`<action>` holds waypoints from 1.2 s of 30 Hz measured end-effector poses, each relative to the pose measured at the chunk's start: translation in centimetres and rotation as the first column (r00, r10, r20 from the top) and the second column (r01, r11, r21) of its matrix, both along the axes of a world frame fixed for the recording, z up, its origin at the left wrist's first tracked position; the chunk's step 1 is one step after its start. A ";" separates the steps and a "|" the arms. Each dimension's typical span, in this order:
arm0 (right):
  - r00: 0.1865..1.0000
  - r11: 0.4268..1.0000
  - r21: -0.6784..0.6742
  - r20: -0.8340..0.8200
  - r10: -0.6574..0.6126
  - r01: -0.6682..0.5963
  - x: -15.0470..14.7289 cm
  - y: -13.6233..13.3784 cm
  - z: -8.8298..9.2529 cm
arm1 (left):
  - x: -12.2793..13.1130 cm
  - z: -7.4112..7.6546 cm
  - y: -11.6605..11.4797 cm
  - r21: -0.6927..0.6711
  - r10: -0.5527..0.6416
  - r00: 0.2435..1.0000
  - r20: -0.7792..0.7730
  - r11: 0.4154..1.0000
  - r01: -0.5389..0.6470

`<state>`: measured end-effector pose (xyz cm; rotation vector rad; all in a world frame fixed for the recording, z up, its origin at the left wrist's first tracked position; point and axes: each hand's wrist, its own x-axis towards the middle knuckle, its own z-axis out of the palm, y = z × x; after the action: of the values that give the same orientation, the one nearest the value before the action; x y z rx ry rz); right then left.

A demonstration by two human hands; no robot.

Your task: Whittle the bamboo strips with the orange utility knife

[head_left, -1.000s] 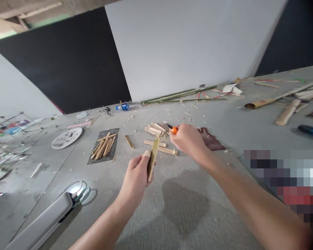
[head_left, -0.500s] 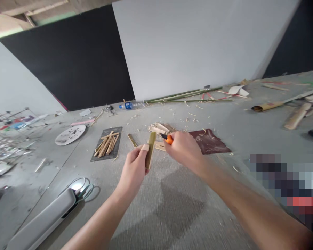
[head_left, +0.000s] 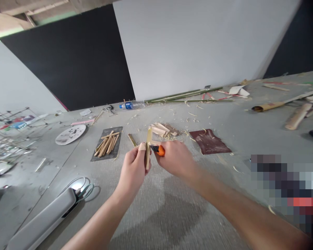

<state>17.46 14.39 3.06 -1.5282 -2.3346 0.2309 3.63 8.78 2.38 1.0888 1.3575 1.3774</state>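
Note:
My left hand [head_left: 135, 160] is closed around a flat bamboo strip [head_left: 149, 137], which stands nearly upright with its edge turned toward me. A pale wrap shows on the left thumb. In my right hand [head_left: 176, 158] is an orange-and-black utility knife [head_left: 159, 150]; its black front end meets the right side of the strip, and the blade itself is too small to make out. Behind the hands lies a pile of split bamboo pieces [head_left: 161, 129] with curly shavings around it. A short bamboo piece [head_left: 132, 140] rests left of the strip.
Bamboo sticks [head_left: 108, 144] lie on a dark sheet [head_left: 118, 133] at left. A maroon sheet [head_left: 211, 142] is at right. Beyond are a water bottle [head_left: 129, 105] and long green bamboo poles [head_left: 182, 96]. A grey case [head_left: 45, 220] with a cable sits near my left forearm.
My right hand has moved left and toward me, bringing the knife against the strip. The left hand has turned the strip from its broad face to its edge.

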 end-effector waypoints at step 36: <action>0.991 0.986 -0.099 0.015 -0.130 0.131 1.7 2.3 0.3 | 0.4 -1.2 0.6 -0.120 -0.018 0.999 0.026 0.993 0.021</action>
<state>19.17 16.66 3.32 -1.7257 -2.2482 0.3139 4.00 9.39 1.20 0.9999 1.3896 1.2738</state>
